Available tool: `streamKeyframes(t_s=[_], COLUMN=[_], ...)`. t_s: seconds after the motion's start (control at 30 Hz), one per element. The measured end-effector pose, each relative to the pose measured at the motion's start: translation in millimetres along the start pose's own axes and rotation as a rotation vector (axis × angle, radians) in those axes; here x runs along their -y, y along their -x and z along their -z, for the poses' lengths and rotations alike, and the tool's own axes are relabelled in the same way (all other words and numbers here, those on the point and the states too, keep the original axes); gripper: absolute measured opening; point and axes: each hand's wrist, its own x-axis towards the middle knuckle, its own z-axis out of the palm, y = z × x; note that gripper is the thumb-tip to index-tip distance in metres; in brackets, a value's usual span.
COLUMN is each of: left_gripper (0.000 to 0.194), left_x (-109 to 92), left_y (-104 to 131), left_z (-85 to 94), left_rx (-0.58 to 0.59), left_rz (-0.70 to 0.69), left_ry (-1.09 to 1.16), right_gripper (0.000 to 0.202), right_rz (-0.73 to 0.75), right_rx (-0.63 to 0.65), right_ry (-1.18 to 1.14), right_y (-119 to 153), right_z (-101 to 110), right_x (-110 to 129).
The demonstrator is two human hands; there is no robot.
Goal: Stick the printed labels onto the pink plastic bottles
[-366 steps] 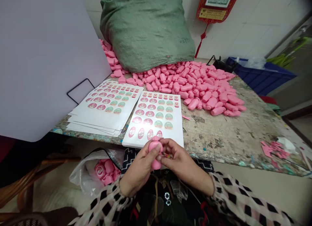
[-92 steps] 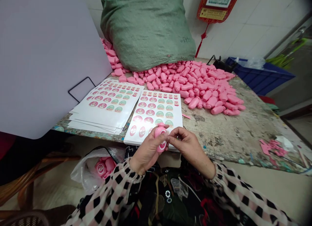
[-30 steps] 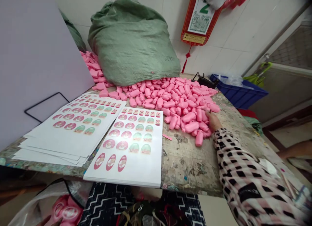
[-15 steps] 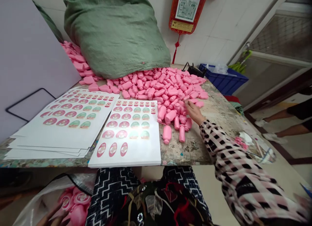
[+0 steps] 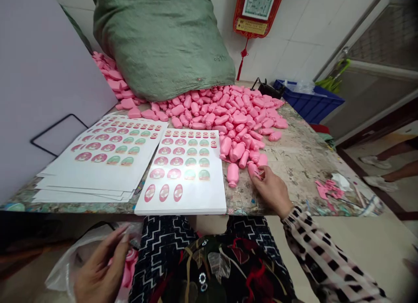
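Note:
My right hand (image 5: 271,189) is closed on a small pink bottle (image 5: 253,170) at the near edge of a large pile of pink bottles (image 5: 225,109). Just left of it another pink bottle (image 5: 233,175) lies apart on the table. My left hand (image 5: 103,264) hangs low at the left, over a clear plastic bag (image 5: 62,272) with pink pieces in it; its thumb and fingers are stretched out, with nothing seen between them. A stack of sticker sheets (image 5: 196,194) lies left of the bottles, and a second, fanned stack (image 5: 81,176) lies farther left.
A green sack (image 5: 163,42) rests on the back of the pile. At the back right stands a blue crate (image 5: 308,103). Pink scraps (image 5: 329,189) and white tissue (image 5: 341,182) lie at the table's right end. A person's legs (image 5: 388,172) show at the far right.
My right hand has come back from the pile toward the table's front edge and now grips a bottle. My left hand has risen out of the bag's opening. The view has shifted slightly.

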Motion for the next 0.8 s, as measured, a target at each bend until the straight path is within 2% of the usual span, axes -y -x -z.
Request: streamKeyframes(t_s=[0.13, 0.2, 0.23, 0.27, 0.33, 0.4, 0.43, 0.5, 0.57, 0.63, 0.7, 0.8], left_gripper=[0.031, 0.029, 0.030, 0.033, 0.045, 0.048, 0.046, 0.036, 0.027, 0.025, 0.030, 0.041], left_x=[-52, -71, -80, -89, -105, -116, -119, -119, -113, -105, -98, -93], left_y=[9, 10, 9, 9, 9, 12, 13, 15, 14, 10, 5, -4], left_z=[-16.5, -28.5, -35.4, -42.5, -56.3, -66.4, -69.3, -69.5, -63.0, -52.2, -40.5, -27.3], left_rx=[0.166, 0.312, 0.404, 0.495, 0.670, 0.778, 0.811, 0.823, 0.760, 0.659, 0.579, 0.567], left_rz=[-0.082, -0.047, -0.018, 0.020, 0.109, 0.229, 0.291, 0.388, 0.435, 0.444, 0.424, 0.390], left_ry=[0.206, 0.301, 0.375, 0.476, 0.745, 0.952, 1.022, 1.099, 1.129, 1.093, 1.017, 0.967], right_gripper=[0.040, 0.041, 0.042, 0.043, 0.037, 0.033, 0.030, 0.028, 0.033, 0.040, 0.041, 0.041], right_rz=[-0.042, -0.007, 0.026, 0.065, 0.139, 0.222, 0.269, 0.348, 0.359, 0.329, 0.342, 0.467], right_rx=[-0.048, -0.046, 0.000, 0.087, 0.339, 0.598, 0.679, 0.779, 0.800, 0.739, 0.624, 0.493], right_ry=[-0.250, -0.539, -0.708, -0.856, -1.033, -1.137, -1.168, -1.186, -1.101, -0.924, -0.753, -0.554], right_y=[0, 13, 24, 36, 64, 88, 97, 106, 102, 89, 74, 56], right_z=[12, 17, 18, 17, 14, 9, 7, 4, 3, 1, -2, -10], right_x=[0, 16, 28, 43, 73, 99, 108, 118, 117, 113, 111, 121])
